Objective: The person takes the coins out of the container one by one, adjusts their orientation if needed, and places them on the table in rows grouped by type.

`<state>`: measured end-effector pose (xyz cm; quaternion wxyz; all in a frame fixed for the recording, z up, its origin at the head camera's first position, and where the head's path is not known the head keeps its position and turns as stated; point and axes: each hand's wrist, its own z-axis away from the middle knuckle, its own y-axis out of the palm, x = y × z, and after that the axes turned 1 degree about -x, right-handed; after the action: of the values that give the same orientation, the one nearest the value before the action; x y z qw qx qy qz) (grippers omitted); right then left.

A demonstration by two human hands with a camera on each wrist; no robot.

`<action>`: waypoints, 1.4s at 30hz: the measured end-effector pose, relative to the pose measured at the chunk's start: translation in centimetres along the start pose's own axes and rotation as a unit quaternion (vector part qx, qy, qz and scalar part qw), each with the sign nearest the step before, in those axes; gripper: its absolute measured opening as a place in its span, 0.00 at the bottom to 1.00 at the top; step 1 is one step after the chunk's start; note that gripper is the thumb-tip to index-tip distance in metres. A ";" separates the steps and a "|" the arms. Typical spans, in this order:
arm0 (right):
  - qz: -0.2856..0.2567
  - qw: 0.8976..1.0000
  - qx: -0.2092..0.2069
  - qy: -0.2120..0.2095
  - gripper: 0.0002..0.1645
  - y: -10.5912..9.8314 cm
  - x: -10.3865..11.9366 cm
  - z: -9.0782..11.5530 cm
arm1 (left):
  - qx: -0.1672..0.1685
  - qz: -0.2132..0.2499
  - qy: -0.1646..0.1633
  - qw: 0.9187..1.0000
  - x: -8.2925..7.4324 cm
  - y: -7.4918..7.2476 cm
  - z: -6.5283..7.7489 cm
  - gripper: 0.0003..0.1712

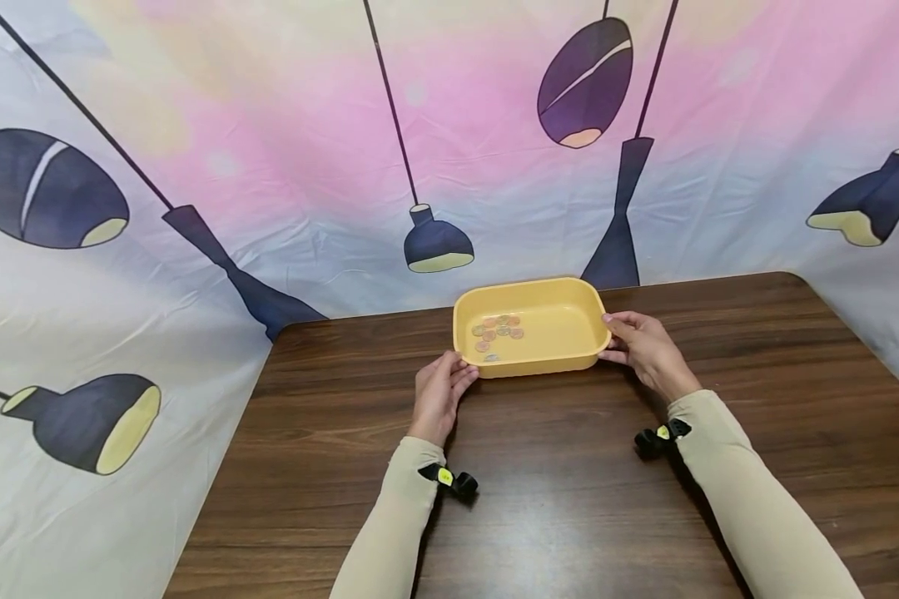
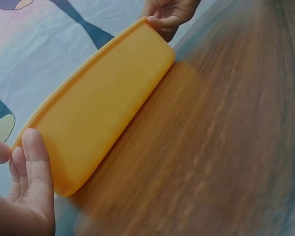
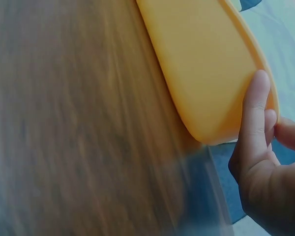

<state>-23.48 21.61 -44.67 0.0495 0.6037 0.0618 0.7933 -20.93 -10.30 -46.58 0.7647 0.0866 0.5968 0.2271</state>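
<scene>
A yellow rectangular plastic tray (image 1: 562, 363) is at the far side of the table, with several copper and silver coins (image 1: 504, 330) lying in its left half. My left hand (image 1: 438, 395) grips the tray's near left corner, thumb at the rim and fingers against the outer wall. At the right end, my right hand (image 1: 650, 353) pinches the rim between thumb and fingers. In the left wrist view the tray's outer side wall (image 2: 98, 98) stretches between both hands. The right wrist view shows the right hand's fingers (image 3: 255, 113) along the wall under the rim.
The dark wood-grain table (image 1: 345, 466) extends left, right and in front of the tray. Right behind its far edge hangs a pastel cloth (image 1: 307, 125) printed with dark lamps. Each sleeved wrist carries a small strapped camera, such as the left one (image 1: 457, 482).
</scene>
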 end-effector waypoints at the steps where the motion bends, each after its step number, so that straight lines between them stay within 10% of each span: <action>1: 0.000 1.000 -0.001 -0.002 0.26 0.2 0.0 0.0 | -0.002 0.000 0.000 1.000 -0.1 -0.1 -0.1 0.11; 27: 0.015 1.000 0.013 -0.014 0.31 2.6 -0.2 -0.2 | -0.008 -0.023 0.015 1.000 -1.2 -1.8 -0.6 0.10; 42: 0.112 0.993 0.032 -0.016 0.30 2.0 0.5 -0.8 | -0.010 -0.027 0.016 0.999 -1.2 -1.9 -0.7 0.11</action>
<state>-24.42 19.65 -44.04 -0.0582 0.6210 0.0184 0.7814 -21.36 -12.59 -46.49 0.7618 0.0595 0.6085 0.2141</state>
